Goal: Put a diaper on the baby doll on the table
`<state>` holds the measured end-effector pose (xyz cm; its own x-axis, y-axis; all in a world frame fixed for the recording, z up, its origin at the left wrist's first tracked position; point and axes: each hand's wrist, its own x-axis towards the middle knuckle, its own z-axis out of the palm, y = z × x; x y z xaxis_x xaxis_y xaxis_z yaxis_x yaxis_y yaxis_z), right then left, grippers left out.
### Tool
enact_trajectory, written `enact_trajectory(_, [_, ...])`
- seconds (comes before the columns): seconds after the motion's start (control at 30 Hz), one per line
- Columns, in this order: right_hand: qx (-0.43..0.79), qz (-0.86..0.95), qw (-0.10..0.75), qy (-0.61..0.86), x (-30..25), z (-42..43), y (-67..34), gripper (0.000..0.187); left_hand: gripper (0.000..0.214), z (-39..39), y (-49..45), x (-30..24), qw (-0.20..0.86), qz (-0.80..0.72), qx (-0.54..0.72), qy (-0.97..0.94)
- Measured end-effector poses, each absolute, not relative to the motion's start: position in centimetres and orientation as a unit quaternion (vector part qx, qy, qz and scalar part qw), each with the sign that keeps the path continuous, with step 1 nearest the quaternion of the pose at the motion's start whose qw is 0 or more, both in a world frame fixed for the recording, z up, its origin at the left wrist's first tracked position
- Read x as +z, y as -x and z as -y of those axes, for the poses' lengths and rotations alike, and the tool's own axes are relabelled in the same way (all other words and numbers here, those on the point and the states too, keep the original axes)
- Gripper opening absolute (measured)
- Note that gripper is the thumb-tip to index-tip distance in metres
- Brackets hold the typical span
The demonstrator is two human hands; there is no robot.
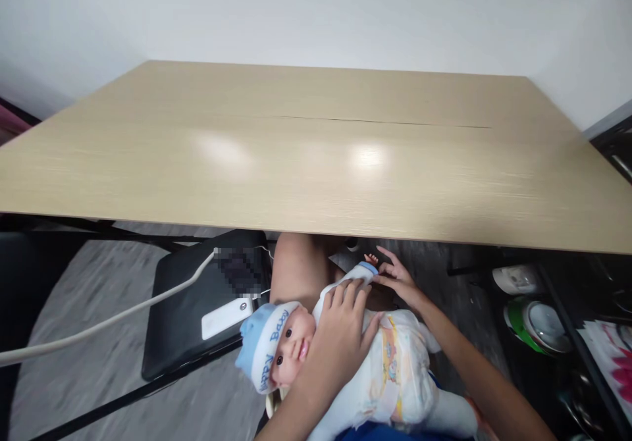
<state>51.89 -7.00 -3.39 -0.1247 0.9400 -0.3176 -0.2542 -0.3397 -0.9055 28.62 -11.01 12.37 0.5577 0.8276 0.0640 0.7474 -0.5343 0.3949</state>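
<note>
A baby doll point(296, 343) lies face up across my lap, in a light blue and white cap point(266, 345) lettered "Happy Baby", a white outfit and a printed diaper point(402, 368). My left hand point(345, 316) holds the doll at its chest and upper sleeve, fingers curled over and thumb apart on the chest. At the blue-trimmed sleeve cuff point(368, 268), my right hand point(397, 280) takes the edge between thumb and fingers, its index finger stretched out. The doll's small hand point(371, 259) sticks out of the cuff. Part of its body is hidden under my left forearm.
A wooden table point(306, 178) spans the view in front, its near edge above my knees. Left, a black stool point(172, 309) carries a white power bank point(227, 318) with cables. Right, a dark shelf holds a green-and-white container point(536, 326) and printed packages point(607, 355).
</note>
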Motion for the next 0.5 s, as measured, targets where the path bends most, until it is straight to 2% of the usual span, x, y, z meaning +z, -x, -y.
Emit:
enact_trajectory(0.07, [0.651,0.360,0.448,0.496,-3.6,6.7,-52.1,0.100,0.044,11.1,-28.5,12.4,0.167,-0.454,0.122,-0.867])
enact_trajectory(0.2, [0.665,0.367,0.417,0.500,-4.3,6.5,-51.9,0.073,0.040,11.3,-28.4,12.4,0.181,-0.462,0.111,-0.861])
enact_trajectory(0.33, [0.675,0.345,0.419,0.499,-4.9,6.6,-51.5,0.069,0.040,11.5,-28.5,12.5,0.188,-0.463,0.099,-0.860])
enact_trajectory(0.43, [0.700,0.309,0.413,0.494,-5.1,6.6,-51.1,0.058,0.040,11.5,-28.6,12.7,0.193,-0.461,0.102,-0.860])
enact_trajectory(0.5, [0.736,0.274,0.394,0.477,-5.3,6.4,-50.6,0.060,0.039,11.6,-28.6,12.7,0.196,-0.460,0.106,-0.859])
